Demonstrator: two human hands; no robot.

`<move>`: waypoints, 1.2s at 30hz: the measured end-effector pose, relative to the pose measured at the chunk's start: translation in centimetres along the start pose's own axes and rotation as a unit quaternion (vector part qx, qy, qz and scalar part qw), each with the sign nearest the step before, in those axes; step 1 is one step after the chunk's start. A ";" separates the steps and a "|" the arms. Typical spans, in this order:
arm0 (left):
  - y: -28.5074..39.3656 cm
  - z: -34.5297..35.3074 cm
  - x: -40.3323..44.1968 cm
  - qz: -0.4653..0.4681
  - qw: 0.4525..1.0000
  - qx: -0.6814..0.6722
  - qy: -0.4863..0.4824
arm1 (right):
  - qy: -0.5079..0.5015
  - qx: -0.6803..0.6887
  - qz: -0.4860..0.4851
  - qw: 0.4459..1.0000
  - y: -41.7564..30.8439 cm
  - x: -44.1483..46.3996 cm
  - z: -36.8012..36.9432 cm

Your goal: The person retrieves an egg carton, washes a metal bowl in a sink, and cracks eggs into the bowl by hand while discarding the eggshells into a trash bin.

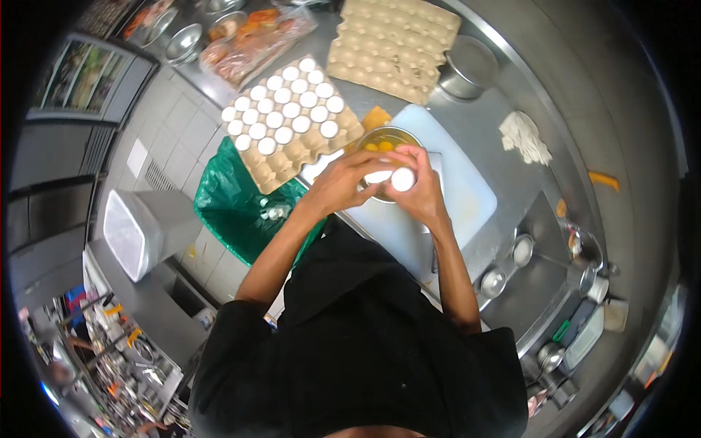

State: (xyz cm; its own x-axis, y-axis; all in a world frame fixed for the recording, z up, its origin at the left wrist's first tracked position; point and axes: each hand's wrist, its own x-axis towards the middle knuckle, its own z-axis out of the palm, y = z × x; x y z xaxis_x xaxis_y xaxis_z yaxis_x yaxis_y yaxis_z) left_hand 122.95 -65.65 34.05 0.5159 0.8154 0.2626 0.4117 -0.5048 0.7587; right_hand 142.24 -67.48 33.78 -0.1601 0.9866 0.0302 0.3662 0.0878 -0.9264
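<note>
Egg [403, 179]: clamped in our right hand [425, 198] over the bowl [400, 134], likely so drips land inside.
Left hand [334, 185]: ours, curled round white shell [375, 177], above the bowl.

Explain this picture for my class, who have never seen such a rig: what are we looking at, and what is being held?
There is no robot: a head-worn camera looks down at a person's bare hands. Over a metal bowl with yolks, the left hand holds a white piece, seemingly shell, and the right hand a rounded white egg or shell. On the metal counter lie a pale cutting board, an egg tray with white eggs and crumpled cloth.
</note>
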 end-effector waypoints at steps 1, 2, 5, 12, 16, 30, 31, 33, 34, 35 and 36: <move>0.0 -1.4 -1.4 -0.009 1.000 0.013 0.005 | -0.011 0.006 -0.004 1.000 -0.2 0.0 1.1; 0.4 -3.2 -3.1 -0.069 0.997 0.038 -0.004 | -0.053 0.096 0.004 0.994 -0.5 -0.2 2.3; 0.7 -8.0 -8.3 -0.250 0.958 0.111 -0.086 | -0.101 0.204 0.032 0.973 0.1 -0.2 4.1; -9.2 -6.2 -9.3 -0.282 0.903 0.262 0.192 | -0.018 0.253 0.170 0.952 1.0 0.6 2.8; -12.7 -6.4 -7.8 -0.336 0.866 0.336 0.155 | 0.058 0.289 0.173 0.940 1.7 0.5 0.5; -3.3 1.2 -2.0 -0.243 0.875 -0.369 0.199 | 0.049 0.215 -0.017 0.975 -3.8 0.4 -2.0; -2.1 1.8 -1.0 -0.239 0.870 -0.393 0.178 | 0.049 0.213 -0.018 0.976 -4.7 1.0 -1.9; -0.4 2.6 0.4 -0.225 0.871 -0.411 0.150 | 0.141 0.092 -0.205 0.964 -5.6 1.8 -1.7; 0.1 2.8 0.8 -0.211 0.871 -0.426 0.123 | 0.177 0.104 -0.243 0.948 -5.8 2.1 -1.3; 0.1 3.0 1.0 -0.210 0.871 -0.426 0.124 | 0.177 0.104 -0.244 0.948 -5.6 2.2 -1.3; 0.1 3.1 1.2 -0.201 0.867 -0.439 0.125 | 0.131 0.007 -0.222 0.966 -4.9 2.1 -1.4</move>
State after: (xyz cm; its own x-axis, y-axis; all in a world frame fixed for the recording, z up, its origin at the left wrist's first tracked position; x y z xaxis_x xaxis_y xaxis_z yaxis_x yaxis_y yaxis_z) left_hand 125.95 -65.60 32.63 0.2389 0.9668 -0.0904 -0.2673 0.1549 0.9511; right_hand 141.36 -65.61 38.91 -0.0604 0.8533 0.5179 0.3028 0.5101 -0.8051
